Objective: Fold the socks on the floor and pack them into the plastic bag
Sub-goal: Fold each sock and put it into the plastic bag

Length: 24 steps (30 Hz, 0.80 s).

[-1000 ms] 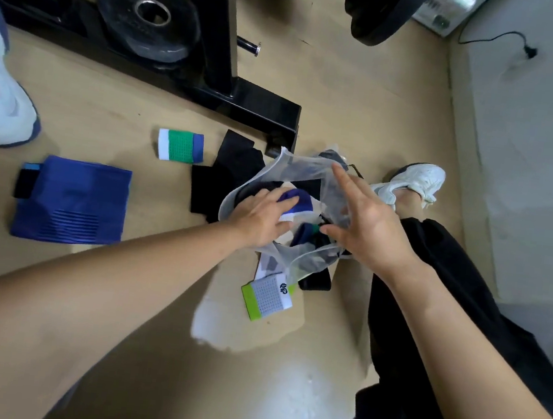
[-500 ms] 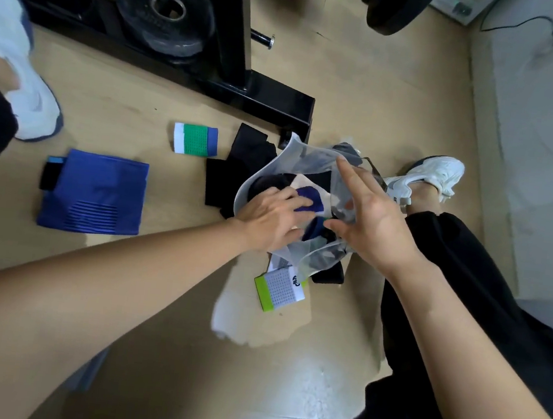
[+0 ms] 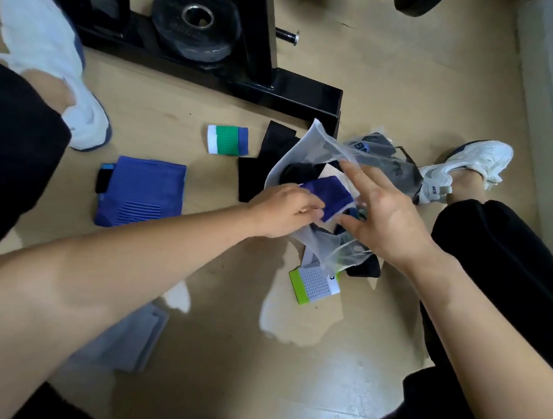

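The left hand (image 3: 285, 210) pinches a folded purple sock (image 3: 330, 193) at the mouth of the plastic bag (image 3: 305, 143), which lies on the floor between both hands, its opening facing left; the sock's long axis runs left to right, into the bag, so the push looks rightward and falls to the left hand; the right hand (image 3: 386, 218) is spread open, forefinger touching the film; a blue sock (image 3: 142, 194), a green-banded sock (image 3: 228, 140) and a lime-edged sock (image 3: 314, 284) lie on the floor outside the bag; a tab on the right shoe (image 3: 467, 158) seems to read ANTA; lettering on the weight plate (image 3: 196, 24) is illegible.
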Each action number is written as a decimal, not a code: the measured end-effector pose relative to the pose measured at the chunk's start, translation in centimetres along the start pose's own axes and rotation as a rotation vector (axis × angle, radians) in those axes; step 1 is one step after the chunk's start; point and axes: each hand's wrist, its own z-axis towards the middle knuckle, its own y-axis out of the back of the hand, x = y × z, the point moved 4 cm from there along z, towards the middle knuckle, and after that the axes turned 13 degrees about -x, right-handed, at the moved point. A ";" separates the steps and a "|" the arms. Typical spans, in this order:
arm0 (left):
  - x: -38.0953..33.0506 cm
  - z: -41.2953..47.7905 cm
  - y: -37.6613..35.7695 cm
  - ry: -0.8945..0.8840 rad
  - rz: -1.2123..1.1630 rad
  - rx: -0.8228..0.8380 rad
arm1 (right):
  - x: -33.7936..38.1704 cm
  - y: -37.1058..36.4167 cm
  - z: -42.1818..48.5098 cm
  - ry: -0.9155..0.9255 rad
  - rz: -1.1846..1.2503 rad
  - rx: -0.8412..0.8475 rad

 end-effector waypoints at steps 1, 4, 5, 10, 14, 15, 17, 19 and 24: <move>0.4 -1.5 1.3 -0.058 0.020 -0.070 | 0.5 0.0 0.2 0.016 -0.004 -0.022; 2.7 -5.3 5.4 -0.112 0.133 -0.204 | 2.2 0.0 0.9 0.110 -0.085 -0.145; 3.7 -6.4 6.8 -0.088 0.185 -0.228 | 2.8 0.1 1.2 0.133 -0.109 -0.200; 12.4 -10.4 11.7 0.291 0.471 -0.127 | 6.8 -0.4 1.4 0.271 -0.100 -0.358; 17.5 -11.4 12.9 0.507 0.705 0.054 | 9.2 -3.5 0.6 0.309 0.020 -0.209; 18.3 -11.5 12.7 0.539 0.706 0.091 | 9.6 -4.3 0.4 0.277 0.098 -0.144; 19.2 -11.7 12.1 0.570 0.685 0.128 | 10.0 -5.8 -0.2 0.129 0.297 -0.010; 19.5 -11.8 11.5 0.549 0.673 0.098 | 9.9 -7.2 -0.8 -0.037 0.453 0.096; 17.7 -11.7 10.7 0.419 0.521 0.071 | 9.3 -9.1 -1.2 -0.254 0.607 0.189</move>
